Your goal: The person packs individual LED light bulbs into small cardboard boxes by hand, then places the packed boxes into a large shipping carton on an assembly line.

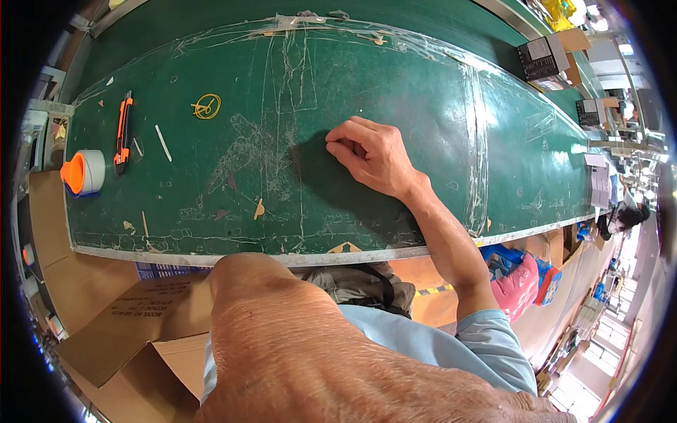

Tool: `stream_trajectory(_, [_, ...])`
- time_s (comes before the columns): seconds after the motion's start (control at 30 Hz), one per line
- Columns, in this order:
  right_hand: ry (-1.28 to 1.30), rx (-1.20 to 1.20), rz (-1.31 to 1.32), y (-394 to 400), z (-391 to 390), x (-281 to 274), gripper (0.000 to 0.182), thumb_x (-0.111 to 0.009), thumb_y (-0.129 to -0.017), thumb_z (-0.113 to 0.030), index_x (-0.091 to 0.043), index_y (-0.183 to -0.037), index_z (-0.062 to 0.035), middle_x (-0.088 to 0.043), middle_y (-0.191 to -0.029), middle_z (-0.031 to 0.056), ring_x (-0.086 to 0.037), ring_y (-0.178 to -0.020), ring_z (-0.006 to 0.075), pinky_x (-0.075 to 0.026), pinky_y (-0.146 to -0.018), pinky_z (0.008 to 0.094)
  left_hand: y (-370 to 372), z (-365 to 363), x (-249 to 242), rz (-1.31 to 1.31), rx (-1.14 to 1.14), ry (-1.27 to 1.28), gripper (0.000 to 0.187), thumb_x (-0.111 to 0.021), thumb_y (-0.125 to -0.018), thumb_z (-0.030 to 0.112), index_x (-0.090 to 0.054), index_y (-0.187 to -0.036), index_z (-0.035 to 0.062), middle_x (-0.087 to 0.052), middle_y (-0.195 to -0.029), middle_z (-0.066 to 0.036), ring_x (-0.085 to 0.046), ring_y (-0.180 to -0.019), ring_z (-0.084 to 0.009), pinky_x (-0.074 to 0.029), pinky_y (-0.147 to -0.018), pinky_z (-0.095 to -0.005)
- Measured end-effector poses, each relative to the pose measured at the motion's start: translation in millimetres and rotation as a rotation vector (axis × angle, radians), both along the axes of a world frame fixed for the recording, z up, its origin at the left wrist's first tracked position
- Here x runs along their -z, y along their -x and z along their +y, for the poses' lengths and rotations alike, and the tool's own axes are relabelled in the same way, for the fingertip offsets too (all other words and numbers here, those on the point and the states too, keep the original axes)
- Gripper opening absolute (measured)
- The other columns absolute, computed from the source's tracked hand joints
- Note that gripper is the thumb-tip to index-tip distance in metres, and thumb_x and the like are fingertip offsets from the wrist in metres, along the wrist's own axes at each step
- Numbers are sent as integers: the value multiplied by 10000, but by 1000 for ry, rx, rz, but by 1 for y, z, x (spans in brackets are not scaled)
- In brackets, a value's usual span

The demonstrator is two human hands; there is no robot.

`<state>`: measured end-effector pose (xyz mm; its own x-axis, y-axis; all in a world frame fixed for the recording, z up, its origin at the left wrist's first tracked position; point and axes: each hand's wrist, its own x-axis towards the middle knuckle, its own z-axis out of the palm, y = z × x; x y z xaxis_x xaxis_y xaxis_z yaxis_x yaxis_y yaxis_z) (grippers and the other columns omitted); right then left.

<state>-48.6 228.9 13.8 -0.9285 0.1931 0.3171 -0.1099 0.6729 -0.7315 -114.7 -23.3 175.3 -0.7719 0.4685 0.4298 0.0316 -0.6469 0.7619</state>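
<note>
My right hand (374,156) is above the middle of a green work table (367,77), its shadow falling on the surface. The fingers are curled in, with the thumb close to the index finger, and nothing shows between them. Very near the camera, my left hand (367,374) fills the bottom of the head view; its fingers run out of sight. Left of the right hand lie yellow rubber bands (206,106) and a white strip (163,143). Farther left are an orange and black utility knife (123,134) and a tape roll (94,173) with an orange core.
Clear tape runs across the tabletop, and small scraps (259,209) are scattered on it. An open cardboard box (134,310) stands below the table's front left edge. Black boxes (539,58) sit at the back right. Near the right arm is a pink bag (517,285).
</note>
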Motion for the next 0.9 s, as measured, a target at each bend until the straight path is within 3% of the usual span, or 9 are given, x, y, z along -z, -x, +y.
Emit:
stream_trajectory(0.77, [-10,6,-20,-1,-1,-2,94,-779,-936,-56,-740,-1020,-41,-651,-818,59,-606,-638,163,-498,-591,311,4,0,-5,104,-78,-8,398,-501,-1118,364,-520,-781,154,-580,-803,-13,-530,-667,-166,-423,-836,-399])
stream_trajectory(0.87, [-10,30,-11,0,-1,-1,102,-787,-923,-56,-740,-1012,-38,-673,-836,76,-645,-665,189,-520,-605,321,8,5,-12,138,-53,-26,411,-496,-1121,365,-517,-768,154,-577,-792,-10,-526,-655,-161,-424,-826,-393])
stream_trajectory(0.9, [13,14,0,-1,-4,0,100,-778,-910,-67,-728,-994,-46,-688,-851,94,-678,-703,249,-544,-628,363,9,9,-15,152,-21,-43,416,-494,-1122,365,-516,-764,154,-576,-788,-9,-525,-651,-159,-425,-823,-391])
